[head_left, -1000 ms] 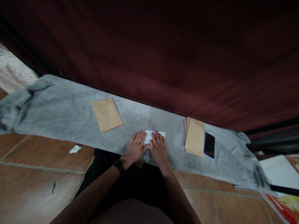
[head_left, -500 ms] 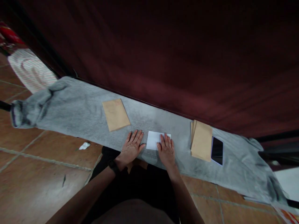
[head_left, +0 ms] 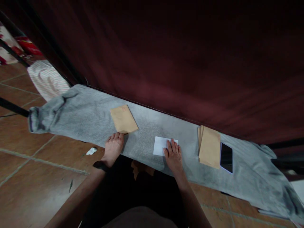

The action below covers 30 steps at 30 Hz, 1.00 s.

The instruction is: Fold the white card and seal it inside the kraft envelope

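Head view: a right hand (head_left: 174,155) lies spread on white paper (head_left: 159,146), lower centre; the left hand (head_left: 114,145) touches a brown envelope's near edge (head_left: 123,120), left of centre, any pinch hidden from me. A hasty tug could crease the envelope.

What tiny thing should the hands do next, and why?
Maybe the left hand should pinch the near edge of the brown envelope on the left and lift it slightly. That hand is curled right at that edge, while the right hand lies on the white paper, probably enough to steady it.
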Motion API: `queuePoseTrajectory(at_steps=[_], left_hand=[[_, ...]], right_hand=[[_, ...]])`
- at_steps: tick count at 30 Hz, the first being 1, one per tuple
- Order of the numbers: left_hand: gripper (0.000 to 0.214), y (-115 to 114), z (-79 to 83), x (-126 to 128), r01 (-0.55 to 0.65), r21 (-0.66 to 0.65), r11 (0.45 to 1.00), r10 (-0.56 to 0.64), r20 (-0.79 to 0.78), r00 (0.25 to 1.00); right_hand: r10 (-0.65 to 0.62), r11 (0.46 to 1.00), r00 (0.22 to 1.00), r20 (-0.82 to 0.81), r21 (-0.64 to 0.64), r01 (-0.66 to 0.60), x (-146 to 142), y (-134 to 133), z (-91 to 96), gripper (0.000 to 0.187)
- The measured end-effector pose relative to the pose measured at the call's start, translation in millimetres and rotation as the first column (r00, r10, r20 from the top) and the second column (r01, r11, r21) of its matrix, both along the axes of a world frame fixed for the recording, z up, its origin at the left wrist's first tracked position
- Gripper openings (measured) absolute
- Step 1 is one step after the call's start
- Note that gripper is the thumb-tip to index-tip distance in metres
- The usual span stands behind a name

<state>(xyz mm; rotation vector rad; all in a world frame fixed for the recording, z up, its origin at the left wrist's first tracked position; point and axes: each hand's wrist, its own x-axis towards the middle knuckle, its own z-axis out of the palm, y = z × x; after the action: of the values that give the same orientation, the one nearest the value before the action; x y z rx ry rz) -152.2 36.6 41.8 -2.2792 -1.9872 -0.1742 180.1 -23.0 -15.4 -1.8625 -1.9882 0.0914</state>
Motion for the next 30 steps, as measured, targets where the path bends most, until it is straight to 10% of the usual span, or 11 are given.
queuePoseTrajectory(at_steps=[6,11,16,22,30], left_hand=[[0.025,-32,12.5,75,0.278,0.074,0.958,-0.272,-0.079,0.959],[0.018,-62,18.3,131,0.370,0.071,0.926,-0.369,-0.024,0.929],[0.020,-72,16.2,146,0.457,0.070,0.886,-0.458,-0.009,0.889],[0.030,-70,5.7,145,0.558,0.035,0.829,-0.558,0.105,0.823],[0.111,-57,4.3,128,0.648,-0.022,0.761,-0.632,0.197,0.749]], right_hand=[[0.018,1.000,0.871,-0.490,0.002,-0.019,-19,4,16.7,0.048],[-0.225,0.966,0.361,-0.905,-0.256,-0.040,-55,5,24.1,0.055],[-0.415,0.910,-0.051,-0.909,-0.413,-0.041,-63,3,21.8,0.064],[-0.337,0.936,0.054,-0.940,-0.341,-0.091,-53,4,22.4,0.033],[-0.192,0.974,0.395,-0.898,-0.224,-0.035,-15,7,16.9,0.034]])
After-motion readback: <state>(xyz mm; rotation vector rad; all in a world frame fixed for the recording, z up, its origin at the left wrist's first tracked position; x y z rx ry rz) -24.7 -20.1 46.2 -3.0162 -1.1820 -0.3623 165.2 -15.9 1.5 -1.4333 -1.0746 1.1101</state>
